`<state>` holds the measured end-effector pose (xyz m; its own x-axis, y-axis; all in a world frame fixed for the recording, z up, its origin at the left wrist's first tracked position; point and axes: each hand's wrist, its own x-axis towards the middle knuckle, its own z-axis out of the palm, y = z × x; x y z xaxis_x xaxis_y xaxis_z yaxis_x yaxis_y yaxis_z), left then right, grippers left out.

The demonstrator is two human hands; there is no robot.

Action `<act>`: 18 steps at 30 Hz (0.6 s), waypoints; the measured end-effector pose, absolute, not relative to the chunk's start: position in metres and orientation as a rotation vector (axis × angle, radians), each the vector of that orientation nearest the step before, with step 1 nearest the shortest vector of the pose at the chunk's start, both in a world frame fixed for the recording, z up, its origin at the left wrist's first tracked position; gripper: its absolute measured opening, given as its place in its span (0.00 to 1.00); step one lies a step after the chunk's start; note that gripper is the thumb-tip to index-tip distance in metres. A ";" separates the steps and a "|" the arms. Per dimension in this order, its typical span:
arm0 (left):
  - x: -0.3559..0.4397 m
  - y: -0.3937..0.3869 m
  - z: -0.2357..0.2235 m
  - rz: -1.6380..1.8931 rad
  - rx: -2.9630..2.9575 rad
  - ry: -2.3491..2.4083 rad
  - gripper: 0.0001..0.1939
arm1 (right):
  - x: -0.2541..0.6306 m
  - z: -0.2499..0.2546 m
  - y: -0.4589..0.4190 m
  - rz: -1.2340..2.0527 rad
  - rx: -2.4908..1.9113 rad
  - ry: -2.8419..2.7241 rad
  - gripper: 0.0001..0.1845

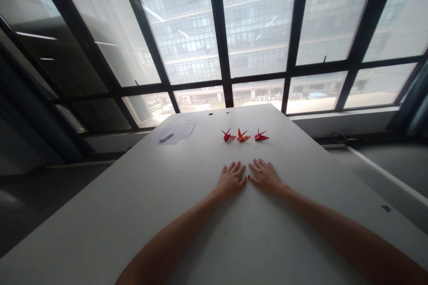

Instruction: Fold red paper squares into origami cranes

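My left hand (230,180) and my right hand (265,177) lie flat, palms down, side by side on the white table (140,196), fingers stretched out and holding nothing. Just beyond the fingertips stand three small folded paper cranes in a row: a dark red one (228,135) on the left, an orange one (243,136) in the middle and a red one (261,135) on the right. Neither hand touches them.
A sheet of paper (177,131) with a white marker (166,136) on it lies at the far left of the table. Large dark-framed windows (220,31) stand behind the table's far edge. A small black label (385,208) sits near the right edge.
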<state>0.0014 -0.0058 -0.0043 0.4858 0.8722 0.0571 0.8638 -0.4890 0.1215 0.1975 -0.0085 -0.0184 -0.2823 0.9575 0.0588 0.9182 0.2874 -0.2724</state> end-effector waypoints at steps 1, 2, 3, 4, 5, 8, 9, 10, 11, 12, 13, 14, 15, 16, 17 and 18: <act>0.001 -0.006 -0.005 0.176 2.643 1.545 0.31 | 0.197 -0.018 -0.009 0.273 -1.735 -2.342 0.36; 0.001 -0.006 -0.005 0.182 2.646 1.542 0.31 | 0.197 -0.018 -0.009 0.272 -1.733 -2.341 0.36; 0.001 -0.005 -0.005 0.187 2.648 1.540 0.31 | 0.197 -0.018 -0.009 0.272 -1.731 -2.340 0.36; 0.001 -0.005 -0.006 0.192 2.650 1.537 0.30 | 0.197 -0.019 -0.009 0.271 -1.728 -2.339 0.36; 0.000 -0.005 -0.006 0.195 2.650 1.537 0.30 | 0.197 -0.019 -0.009 0.269 -1.725 -2.337 0.35; -0.001 -0.005 -0.007 0.205 2.649 1.537 0.30 | 0.197 -0.020 -0.009 0.268 -1.722 -2.338 0.35; -0.001 -0.005 -0.007 0.209 2.648 1.538 0.30 | 0.197 -0.020 -0.009 0.268 -1.722 -2.339 0.35; -0.001 -0.004 -0.007 0.214 2.649 1.538 0.30 | 0.197 -0.020 -0.009 0.268 -1.722 -2.339 0.35; -0.001 -0.004 -0.007 0.219 2.649 1.538 0.30 | 0.197 -0.020 -0.009 0.268 -1.721 -2.339 0.35; -0.001 -0.004 -0.007 0.223 2.650 1.538 0.30 | 0.197 -0.019 -0.009 0.268 -1.721 -2.338 0.35; -0.001 -0.004 -0.007 0.226 2.650 1.538 0.30 | 0.197 -0.019 -0.009 0.267 -1.720 -2.337 0.35; -0.001 -0.005 -0.006 0.228 2.650 1.538 0.30 | 0.197 -0.019 -0.009 0.267 -1.722 -2.337 0.35; -0.001 -0.005 -0.006 0.228 2.650 1.537 0.30 | 0.197 -0.019 -0.009 0.268 -1.726 -2.338 0.36; 0.000 -0.005 -0.005 0.227 2.648 1.538 0.29 | 0.197 -0.019 -0.009 0.267 -1.730 -2.339 0.36; 0.000 -0.005 -0.005 0.224 2.645 1.539 0.29 | 0.197 -0.019 -0.009 0.267 -1.735 -2.340 0.36; 0.000 -0.006 -0.004 0.223 2.641 1.540 0.29 | 0.197 -0.019 -0.009 0.266 -1.738 -2.340 0.35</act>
